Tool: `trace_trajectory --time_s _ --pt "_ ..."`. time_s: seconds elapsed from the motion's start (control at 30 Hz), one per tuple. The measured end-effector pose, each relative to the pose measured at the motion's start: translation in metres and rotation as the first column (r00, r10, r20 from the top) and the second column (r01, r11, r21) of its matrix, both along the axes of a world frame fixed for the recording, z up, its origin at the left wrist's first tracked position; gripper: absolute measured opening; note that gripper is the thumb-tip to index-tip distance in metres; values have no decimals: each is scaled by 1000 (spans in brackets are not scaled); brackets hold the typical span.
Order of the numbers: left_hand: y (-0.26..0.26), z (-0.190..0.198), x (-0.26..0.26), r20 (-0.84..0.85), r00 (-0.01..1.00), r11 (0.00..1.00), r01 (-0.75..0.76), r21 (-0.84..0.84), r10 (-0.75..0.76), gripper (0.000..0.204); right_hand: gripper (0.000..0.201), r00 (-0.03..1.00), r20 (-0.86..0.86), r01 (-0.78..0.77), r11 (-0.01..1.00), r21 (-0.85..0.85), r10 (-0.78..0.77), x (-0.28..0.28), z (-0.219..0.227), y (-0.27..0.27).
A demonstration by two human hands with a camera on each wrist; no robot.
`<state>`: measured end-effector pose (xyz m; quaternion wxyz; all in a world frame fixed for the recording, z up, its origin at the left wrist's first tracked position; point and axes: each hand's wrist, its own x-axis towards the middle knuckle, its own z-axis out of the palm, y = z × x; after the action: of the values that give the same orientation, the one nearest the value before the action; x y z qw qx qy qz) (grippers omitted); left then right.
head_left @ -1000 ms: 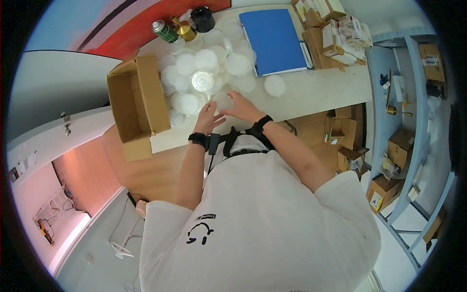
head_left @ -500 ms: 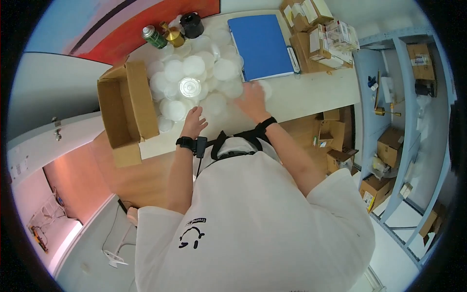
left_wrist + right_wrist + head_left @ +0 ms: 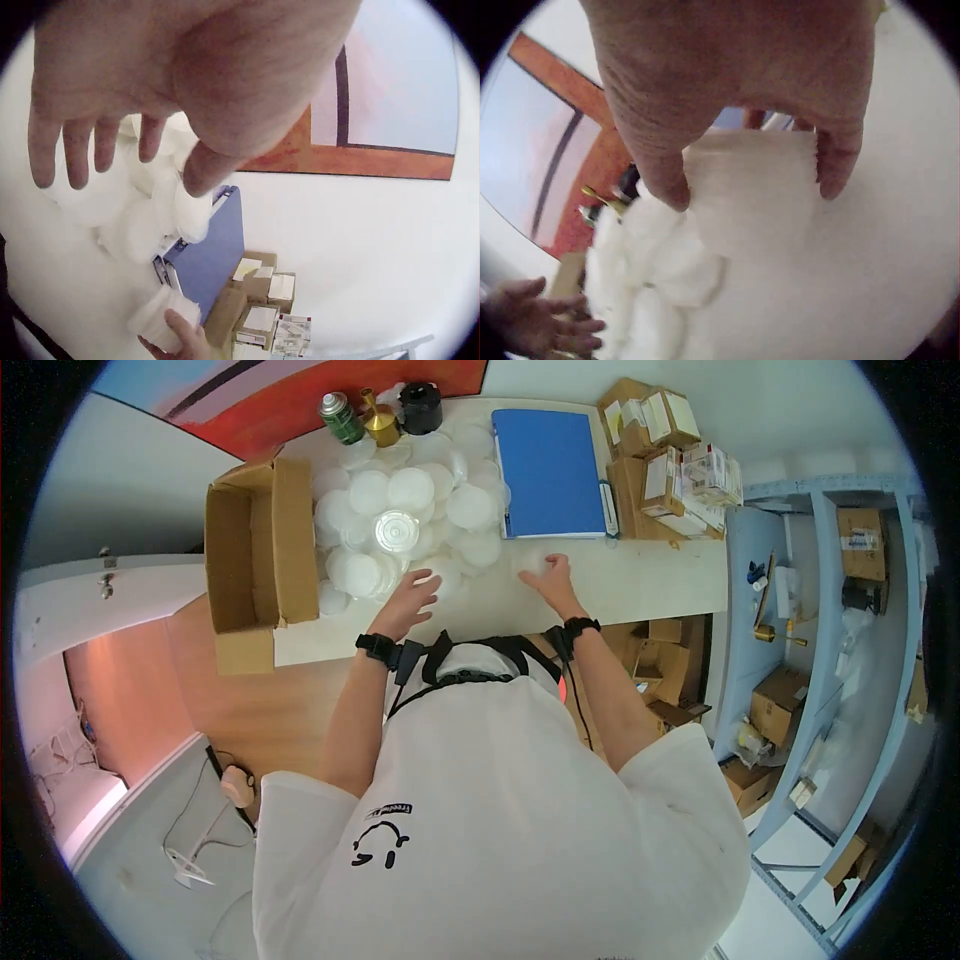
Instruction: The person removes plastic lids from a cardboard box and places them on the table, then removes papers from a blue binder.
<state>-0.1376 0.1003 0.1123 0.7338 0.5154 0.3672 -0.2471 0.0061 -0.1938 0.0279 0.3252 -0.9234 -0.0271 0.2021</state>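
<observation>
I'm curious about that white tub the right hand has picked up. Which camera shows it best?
The right wrist view: the white tub fills the frame, pinched by the right hand. The head view shows it small and mostly hidden; the left wrist view shows it far off, low in the frame.

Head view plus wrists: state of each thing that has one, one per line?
Cardboard box: open, flaps up.
Blue binder: closed, flat.
White lids: heaped loose on table.
White container: gripped by right hand.
Left hand: fingers spread, holding nothing.
Spray can: upright.
</observation>
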Motion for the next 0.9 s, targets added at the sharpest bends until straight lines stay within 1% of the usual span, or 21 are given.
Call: trace_trajectory --time_s 0.03,0.07,0.1,0.17,0.2,0.23,0.27,0.3,0.37,0.4,0.47,0.5,0.57,0.6,0.67,0.7,0.77,0.8,0.87,0.9 --pt "-5 9 5 45 998 998 37 -47 -35 83 83 995 -86 -29 989 145 42 -5 14 7" --pt "-10 16 7 89 994 993 74 -90 -66 88 82 981 -169 -44 956 290 97 -12 30 19" --pt "-16 19 9 85 995 994 60 -88 -53 88 82 979 -172 -56 955 293 110 -21 48 33" --pt "-26 25 13 192 979 984 104 -148 -74 90 79 923 -255 -119 842 526 289 -36 78 62" --pt "-27 27 15 190 979 985 95 -145 -66 90 79 920 -255 -125 840 528 298 -40 83 74" --pt "-26 27 17 227 973 964 25 -266 37 84 75 916 -233 -150 818 555 326 -41 86 86" --pt "-24 28 19 254 957 922 -34 -385 142 78 70 913 -208 -174 796 580 351 -41 87 96" --pt "-19 27 17 257 955 923 -39 -383 147 78 70 911 -204 -181 793 581 357 -40 87 105" --pt "-5 24 10 249 923 879 -157 -451 292 59 66 923 -203 -115 737 666 327 -35 85 120" --pt "1 23 6 253 920 880 -162 -447 298 59 66 921 -199 -122 732 670 335 -35 84 127" --pt "9 28 1 206 900 807 -220 -547 385 53 69 890 -108 -297 741 602 444 -32 87 140" --pt "11 30 -1 212 895 807 -225 -546 392 53 69 886 -102 -307 736 603 453 -33 88 146" --pt "12 47 -3 245 893 852 -232 -468 378 53 58 806 50 -539 695 476 590 -37 92 157" --pt "14 43 -5 247 887 850 -243 -468 390 53 58 797 53 -550 687 475 601 -38 95 160" --pt "19 37 -6 267 864 823 -248 -511 426 53 61 808 -104 -405 676 616 579 -37 101 165" --pt "20 33 -7 270 858 819 -256 -513 438 53 61 801 -102 -416 671 613 590 -37 103 166" --pt "19 31 -7 296 856 835 -243 -494 424 53 58 792 -205 -334 689 643 575 -37 111 166" --pt "19 29 -7 297 852 831 -247 -499 431 53 58 789 -205 -340 690 639 579 -34 111 165" --pt "19 27 -9 237 854 802 -290 -523 464 53 55 757 -317 -244 698 673 571 -29 102 161" --pt "19 26 -10 233 852 799 -296 -524 468 53 55 754 -321 -246 699 672 574 -25 98 160"
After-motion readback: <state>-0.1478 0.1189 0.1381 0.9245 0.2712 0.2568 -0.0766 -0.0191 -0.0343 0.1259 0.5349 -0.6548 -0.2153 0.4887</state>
